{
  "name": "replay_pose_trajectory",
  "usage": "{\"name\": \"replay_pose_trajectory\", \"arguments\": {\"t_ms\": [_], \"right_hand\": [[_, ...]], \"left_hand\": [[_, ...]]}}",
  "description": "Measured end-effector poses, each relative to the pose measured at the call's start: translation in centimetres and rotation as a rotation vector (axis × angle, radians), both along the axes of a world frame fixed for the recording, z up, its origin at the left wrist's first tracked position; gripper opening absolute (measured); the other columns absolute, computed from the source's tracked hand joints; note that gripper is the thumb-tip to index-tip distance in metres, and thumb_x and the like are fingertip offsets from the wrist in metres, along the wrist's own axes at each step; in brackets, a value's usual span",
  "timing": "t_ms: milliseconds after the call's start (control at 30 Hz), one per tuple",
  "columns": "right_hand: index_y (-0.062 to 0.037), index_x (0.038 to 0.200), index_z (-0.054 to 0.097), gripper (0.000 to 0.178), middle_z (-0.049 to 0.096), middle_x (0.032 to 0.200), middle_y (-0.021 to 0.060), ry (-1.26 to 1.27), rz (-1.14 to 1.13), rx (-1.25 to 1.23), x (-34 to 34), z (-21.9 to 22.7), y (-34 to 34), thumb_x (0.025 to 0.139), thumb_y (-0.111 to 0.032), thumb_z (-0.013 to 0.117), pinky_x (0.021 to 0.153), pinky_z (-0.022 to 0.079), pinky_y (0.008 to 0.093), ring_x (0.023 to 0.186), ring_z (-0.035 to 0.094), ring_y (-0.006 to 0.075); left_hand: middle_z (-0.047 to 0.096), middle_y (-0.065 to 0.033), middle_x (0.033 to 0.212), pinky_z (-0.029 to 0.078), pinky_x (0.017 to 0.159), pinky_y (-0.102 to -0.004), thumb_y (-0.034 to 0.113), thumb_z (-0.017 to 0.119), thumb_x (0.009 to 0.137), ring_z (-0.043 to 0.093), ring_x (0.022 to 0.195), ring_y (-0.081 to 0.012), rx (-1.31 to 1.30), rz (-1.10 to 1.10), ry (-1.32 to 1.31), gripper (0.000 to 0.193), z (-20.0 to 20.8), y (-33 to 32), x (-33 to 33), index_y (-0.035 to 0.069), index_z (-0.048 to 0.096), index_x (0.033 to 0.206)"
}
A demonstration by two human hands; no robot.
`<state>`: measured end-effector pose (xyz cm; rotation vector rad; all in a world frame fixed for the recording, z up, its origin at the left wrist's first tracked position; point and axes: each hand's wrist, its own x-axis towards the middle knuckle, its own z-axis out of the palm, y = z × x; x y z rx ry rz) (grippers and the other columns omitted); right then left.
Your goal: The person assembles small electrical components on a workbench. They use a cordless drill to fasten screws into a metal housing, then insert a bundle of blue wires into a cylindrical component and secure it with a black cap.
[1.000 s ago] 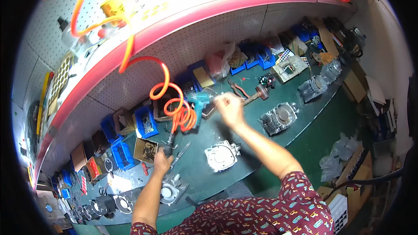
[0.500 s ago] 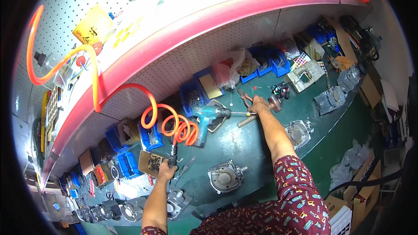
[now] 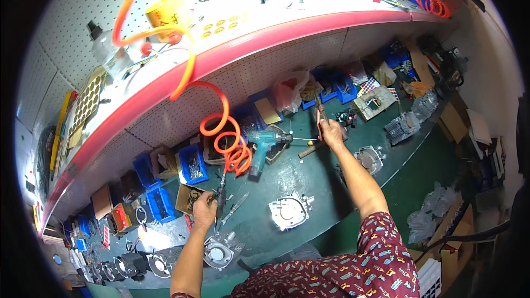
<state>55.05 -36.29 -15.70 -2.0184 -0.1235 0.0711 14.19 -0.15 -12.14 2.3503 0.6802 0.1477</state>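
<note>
My left hand (image 3: pixel 205 209) is closed around a dark air tool (image 3: pixel 221 201), which hangs from an orange coiled hose (image 3: pixel 236 152). A small box of dark screws (image 3: pixel 190 196) lies just left of that hand. In my right hand (image 3: pixel 332 133) is a pair of pliers (image 3: pixel 318 115), jaws pointing to the back of the bench. Left of the pliers lies a teal power drill (image 3: pixel 264 139) with a long bit. A hammer's wooden handle (image 3: pixel 309 150) lies below the bit, its head mostly behind my right hand. A metal housing (image 3: pixel 290 211) rests between my arms.
Blue bins (image 3: pixel 193 164) line the back of the bench under a pink-edged shelf (image 3: pixel 248 38). Further castings stand at the near left (image 3: pixel 221 251) and right (image 3: pixel 369 160). Grey motor bodies (image 3: pixel 402 127) sit at the far right. Tweezers (image 3: pixel 236 208) lie beside the air tool.
My right hand has lifted the pliers and turned them upright. My left hand still holds the air tool. The whole view has shifted, and the housing between my arms looks brighter.
</note>
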Motion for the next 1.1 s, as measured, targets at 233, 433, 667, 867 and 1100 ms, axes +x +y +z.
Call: {"name": "replay_pose_trajectory", "arguments": {"t_ms": [233,433,667,867,1100], "right_hand": [[-0.0031,0.089,0.057,0.027,0.056,0.076,0.0036,0.630,0.268,0.580,-23.3,14.6,4.1,0.102,-0.027,0.055,0.064,0.056,0.0341,0.065,0.059,0.0162],[-0.0079,0.078,0.056,0.032,0.056,0.072,0.0027,0.838,0.720,0.483,-39.7,19.1,12.9,0.100,-0.031,0.058,0.059,0.052,0.0318,0.060,0.059,0.0168],[-0.0112,0.075,0.049,0.035,0.054,0.074,0.0061,1.005,0.861,0.690,-46.4,21.6,19.6,0.101,-0.033,0.056,0.060,0.053,0.0334,0.064,0.057,0.0190],[-0.0049,0.091,0.063,0.043,0.064,0.075,0.0056,0.953,0.920,0.586,-46.9,21.2,20.9,0.101,-0.046,0.055,0.054,0.057,0.0312,0.062,0.063,0.0148],[0.0022,0.091,0.066,0.030,0.069,0.085,0.0173,0.030,0.485,0.130,-45.0,11.5,18.2,0.087,-0.027,0.066,0.073,0.051,0.0404,0.082,0.067,0.0276]], "left_hand": [[0.047,-0.0190,0.147,0.043,0.107,-0.0460,0.007,0.080,0.073,0.050,0.127,-0.0408,0.226,-0.461,-0.366,0.084,12.2,-6.4,-2.6,0.006,0.045,0.149],[0.052,-0.0168,0.143,0.047,0.098,-0.0439,0.004,0.077,0.067,0.056,0.118,-0.0349,0.344,-0.667,-0.369,0.085,16.6,-5.4,-9.9,0.005,0.047,0.146],[0.056,-0.0173,0.133,0.054,0.093,-0.0441,0.004,0.083,0.061,0.062,0.114,-0.0385,0.217,-0.474,-0.504,0.092,17.4,-2.4,-17.4,0.005,0.044,0.145],[0.060,-0.0095,0.111,0.053,0.077,-0.0317,-0.006,0.072,0.071,0.063,0.090,-0.0220,-0.046,-0.331,-0.517,0.062,16.2,-1.1,-19.2,0.004,0.051,0.129],[0.063,-0.0036,0.110,0.053,0.075,-0.0232,0.000,0.056,0.098,0.062,0.087,-0.0105,-0.788,-0.100,-0.606,0.022,11.0,0.3,-18.8,0.003,0.056,0.119]]}}
